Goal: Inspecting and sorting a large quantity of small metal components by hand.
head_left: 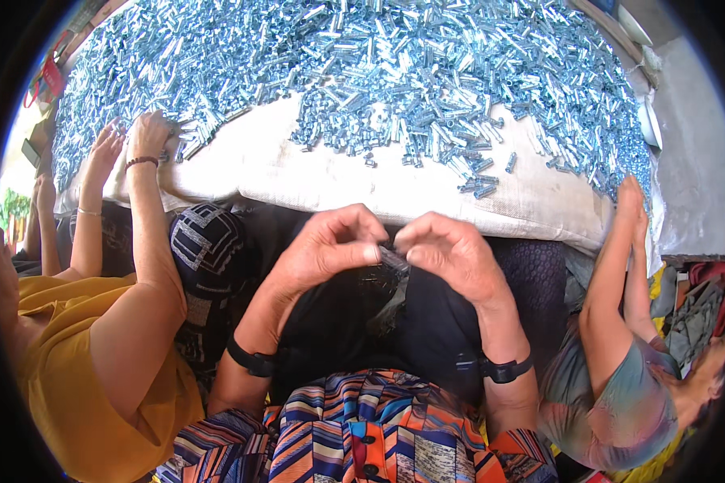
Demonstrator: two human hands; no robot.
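Above my lap, just short of the table edge, my left hand [334, 245] and my right hand [453, 256] face each other with fingers curled. Between their fingertips is a small grey metal tube [393, 260], partly hidden by the thumbs and slightly blurred. Both hands appear closed on it. Ahead of them a wide heap of small shiny metal tubes [362, 68], bluish silver, spreads over pale sackcloth [338, 185]. A few loose tubes [479, 181] lie at the heap's near edge.
At my left a person in a mustard top has a hand [149, 135] at the heap. Another pair of arms reaches in beyond. On the right, a person in a multicoloured top holds both hands [632, 197] at the cloth's corner. Folded clothes [693, 318] lie at far right.
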